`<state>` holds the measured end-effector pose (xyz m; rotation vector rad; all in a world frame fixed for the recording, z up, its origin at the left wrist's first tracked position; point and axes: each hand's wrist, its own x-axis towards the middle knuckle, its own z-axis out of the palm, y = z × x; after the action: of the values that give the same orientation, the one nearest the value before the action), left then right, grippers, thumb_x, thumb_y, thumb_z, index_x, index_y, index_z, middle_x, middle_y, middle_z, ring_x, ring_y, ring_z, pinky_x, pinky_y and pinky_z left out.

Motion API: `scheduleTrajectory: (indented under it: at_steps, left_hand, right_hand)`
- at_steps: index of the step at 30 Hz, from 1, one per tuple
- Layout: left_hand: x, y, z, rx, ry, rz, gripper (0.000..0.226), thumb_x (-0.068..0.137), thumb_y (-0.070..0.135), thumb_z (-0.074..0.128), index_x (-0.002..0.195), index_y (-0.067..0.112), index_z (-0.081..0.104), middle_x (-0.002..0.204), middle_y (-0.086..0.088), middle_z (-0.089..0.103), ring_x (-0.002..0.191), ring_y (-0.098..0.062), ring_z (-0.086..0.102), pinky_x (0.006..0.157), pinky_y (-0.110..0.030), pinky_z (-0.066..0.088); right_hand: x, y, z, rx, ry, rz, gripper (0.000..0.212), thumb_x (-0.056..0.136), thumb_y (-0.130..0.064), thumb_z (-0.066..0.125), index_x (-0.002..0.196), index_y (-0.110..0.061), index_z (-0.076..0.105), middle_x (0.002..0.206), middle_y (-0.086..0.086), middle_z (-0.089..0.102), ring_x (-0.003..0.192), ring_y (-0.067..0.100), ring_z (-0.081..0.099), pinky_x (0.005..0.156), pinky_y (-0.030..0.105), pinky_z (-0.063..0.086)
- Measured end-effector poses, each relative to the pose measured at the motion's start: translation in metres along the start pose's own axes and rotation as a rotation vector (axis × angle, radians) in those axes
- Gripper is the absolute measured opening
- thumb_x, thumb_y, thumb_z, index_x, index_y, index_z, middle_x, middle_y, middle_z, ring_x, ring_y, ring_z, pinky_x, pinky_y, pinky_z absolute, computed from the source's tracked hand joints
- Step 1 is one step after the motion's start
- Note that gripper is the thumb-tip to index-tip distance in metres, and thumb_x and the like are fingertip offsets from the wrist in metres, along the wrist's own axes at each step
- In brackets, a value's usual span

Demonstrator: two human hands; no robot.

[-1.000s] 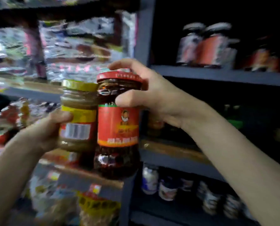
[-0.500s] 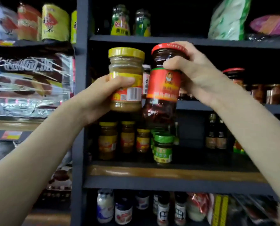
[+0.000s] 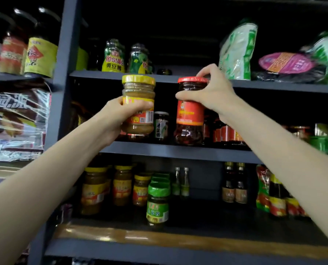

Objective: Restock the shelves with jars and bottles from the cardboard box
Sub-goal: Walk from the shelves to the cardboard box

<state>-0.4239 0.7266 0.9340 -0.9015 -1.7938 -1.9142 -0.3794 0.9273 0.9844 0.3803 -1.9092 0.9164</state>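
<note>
My left hand (image 3: pixel 119 115) grips a yellow-lidded jar of tan paste (image 3: pixel 138 92) around its middle, holding it upright in front of the middle shelf (image 3: pixel 178 151). My right hand (image 3: pixel 211 92) holds a red-lidded jar of dark chili sauce (image 3: pixel 190 119) by its neck and lid. That jar's base is at the shelf board's level, close to the front edge; whether it touches the board I cannot tell. The two jars are apart, with a small green-labelled jar (image 3: pixel 161 125) standing on the shelf between them. No cardboard box is in view.
Red-labelled jars (image 3: pixel 226 133) crowd the middle shelf to the right. The lower shelf holds yellow-lidded jars (image 3: pixel 121 185), a green-lidded jar (image 3: pixel 157 205) and dark bottles (image 3: pixel 234 185). The upper shelf carries green bottles (image 3: pixel 113 58) and bagged goods (image 3: pixel 237 48). A dark upright post (image 3: pixel 64 73) bounds the left side.
Both hands have carried their jars up and forward to the middle shelf. The jars, side by side before, have moved apart, and the red-lidded jar has come down to the shelf board.
</note>
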Motion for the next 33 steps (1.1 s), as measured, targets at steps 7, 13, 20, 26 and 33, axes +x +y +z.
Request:
scheduleTrajectory:
  at_steps: [7,13,20,26,33]
  left_hand:
    - [0.001,-0.012,0.019,0.047,0.016,-0.022,0.045,0.066,0.025,0.076,0.107,0.016,0.061,0.101,-0.007,0.070,0.092,-0.021,0.068,0.072,-0.032,0.055]
    - [0.021,-0.020,0.030,0.056,0.095,-0.042,0.051,0.067,0.027,0.079,0.112,0.015,0.059,0.102,-0.006,0.070,0.091,-0.019,0.068,0.077,-0.036,0.057]
    - [0.040,-0.032,0.044,0.071,0.085,-0.060,0.047,0.068,0.026,0.080,0.109,0.016,0.061,0.098,-0.005,0.069,0.090,-0.018,0.066,0.078,-0.034,0.055]
    - [0.054,-0.044,0.057,0.062,0.050,-0.113,0.050,0.068,0.020,0.081,0.112,0.014,0.058,0.104,-0.006,0.066,0.092,-0.019,0.063,0.072,-0.028,0.053]
    - [0.064,-0.056,0.054,0.067,0.051,-0.156,0.054,0.067,0.015,0.081,0.114,0.012,0.056,0.095,-0.004,0.064,0.080,-0.014,0.060,0.060,-0.023,0.047]
  right_hand:
    - [0.000,0.023,0.010,0.036,0.112,0.083,0.071,0.061,-0.044,0.083,0.108,-0.021,0.035,0.093,-0.007,0.045,0.089,0.018,0.055,0.083,0.041,0.053]
    - [0.000,0.038,0.030,-0.134,0.263,-0.050,0.064,0.067,-0.040,0.080,0.106,-0.016,0.035,0.079,-0.011,0.040,0.083,0.017,0.047,0.075,0.036,0.046]
    - [0.005,0.053,0.045,-0.295,0.303,-0.094,0.056,0.077,-0.040,0.072,0.112,-0.014,0.037,0.097,0.001,0.055,0.088,0.022,0.054,0.074,0.037,0.046]
    - [0.019,0.070,0.042,-0.189,0.074,0.079,0.068,0.073,-0.029,0.078,0.128,-0.019,0.039,0.121,0.007,0.055,0.105,0.018,0.050,0.080,0.026,0.039]
    - [0.029,0.087,0.040,-0.099,-0.094,0.316,0.087,0.068,-0.033,0.081,0.136,-0.009,0.032,0.128,0.009,0.051,0.119,0.027,0.051,0.098,0.039,0.045]
